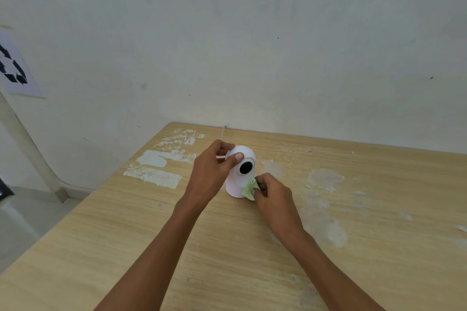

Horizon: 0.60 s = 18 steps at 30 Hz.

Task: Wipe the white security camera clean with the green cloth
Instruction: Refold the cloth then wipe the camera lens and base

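Two hands — left hand [211, 174] steadies camera [240, 171], right hand [274, 195] presses cloth [249, 188]

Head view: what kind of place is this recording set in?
Probably a plain indoor utility or work room. A worn wooden table with patches of peeling surface stands against a bare, scuffed whitish wall, and a paper recycling-symbol sign hangs on the wall at left.

Camera [240, 171] on table [252, 247], cloth [249, 188] right.
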Motion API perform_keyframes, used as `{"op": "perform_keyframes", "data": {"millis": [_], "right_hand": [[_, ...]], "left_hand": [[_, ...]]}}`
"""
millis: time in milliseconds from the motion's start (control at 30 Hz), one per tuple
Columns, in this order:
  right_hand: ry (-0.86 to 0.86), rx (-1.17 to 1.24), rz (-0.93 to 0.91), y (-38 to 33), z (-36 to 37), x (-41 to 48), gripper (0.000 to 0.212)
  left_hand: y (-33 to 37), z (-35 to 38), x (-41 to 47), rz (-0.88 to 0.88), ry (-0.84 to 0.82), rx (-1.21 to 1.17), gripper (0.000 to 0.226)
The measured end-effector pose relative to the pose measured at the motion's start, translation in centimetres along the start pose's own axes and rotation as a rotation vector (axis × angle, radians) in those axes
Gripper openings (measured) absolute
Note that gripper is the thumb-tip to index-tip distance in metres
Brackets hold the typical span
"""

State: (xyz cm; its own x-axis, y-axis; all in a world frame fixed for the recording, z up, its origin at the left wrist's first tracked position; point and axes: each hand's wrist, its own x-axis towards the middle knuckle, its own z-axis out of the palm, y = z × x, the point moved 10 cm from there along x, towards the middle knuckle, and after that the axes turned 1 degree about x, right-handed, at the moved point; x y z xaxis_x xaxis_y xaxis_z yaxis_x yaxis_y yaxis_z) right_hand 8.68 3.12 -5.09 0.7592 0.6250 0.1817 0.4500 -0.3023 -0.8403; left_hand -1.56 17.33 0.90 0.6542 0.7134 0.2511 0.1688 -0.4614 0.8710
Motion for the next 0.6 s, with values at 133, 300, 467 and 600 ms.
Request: {"op": "perform_keyframes", "data": {"millis": [133, 300, 467, 600], "right_hand": [[-0.142, 0.293, 0.042, 0.1, 0.4, -0.8, 0.014], [-0.157, 0.545, 0.142, 0.6, -1.3, -1.8, 0.019], [-0.167, 0.566, 0.165, 0.9, -2.8, -2.1, 0.019], [-0.119, 0.518, 0.112, 0.4, -4.4, -2.2, 0.015]], "left_hand": [[-0.1, 0.0, -0.2, -0.001, 0.003, -0.012, 0.034], [-0.3, -0.1, -1.3, -0.004, -0.027, -0.022, 0.042], [0.7, -1.4, -5.5, 0.05, 0.201, -0.039, 0.021], [0.4, 2.4, -8.1, -0.143, 0.032, -0.191, 0.021]]}}
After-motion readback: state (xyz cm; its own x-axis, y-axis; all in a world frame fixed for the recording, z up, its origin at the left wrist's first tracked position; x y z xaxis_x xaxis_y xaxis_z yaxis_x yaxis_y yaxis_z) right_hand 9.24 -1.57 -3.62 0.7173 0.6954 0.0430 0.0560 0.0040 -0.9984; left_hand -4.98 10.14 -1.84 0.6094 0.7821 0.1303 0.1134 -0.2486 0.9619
